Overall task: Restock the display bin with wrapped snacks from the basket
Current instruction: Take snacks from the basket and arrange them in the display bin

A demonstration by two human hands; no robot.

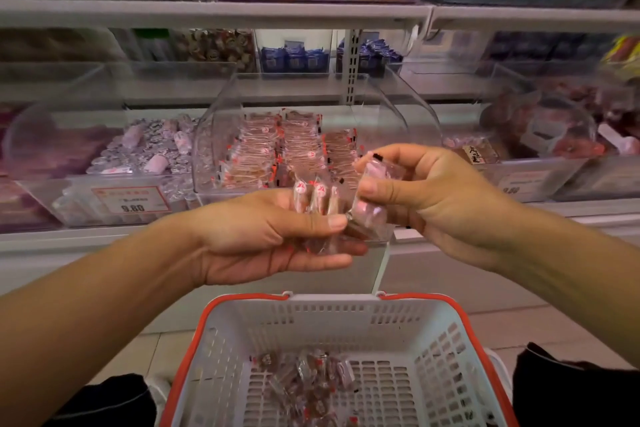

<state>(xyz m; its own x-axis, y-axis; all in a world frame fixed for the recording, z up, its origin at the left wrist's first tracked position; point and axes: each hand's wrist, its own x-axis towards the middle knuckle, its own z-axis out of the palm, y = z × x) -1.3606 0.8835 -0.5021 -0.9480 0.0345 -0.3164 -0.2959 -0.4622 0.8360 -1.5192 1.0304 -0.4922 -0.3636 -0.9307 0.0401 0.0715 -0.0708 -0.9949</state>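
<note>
Both hands meet above the basket (pixel 346 315): the left hand (pixel 263 236) pinches several wrapped snacks (pixel 317 198) upright between thumb and fingers, while the right hand (pixel 426 198), at its three o'clock, grips one more packet (pixel 375 180), likely squaring a bundle to slot in neatly. At six o'clock a few loose snacks (pixel 304 381) remain in the basket. At twelve o'clock, farther off, the clear display bin (pixel 221 135) holds tidy rows.
</note>
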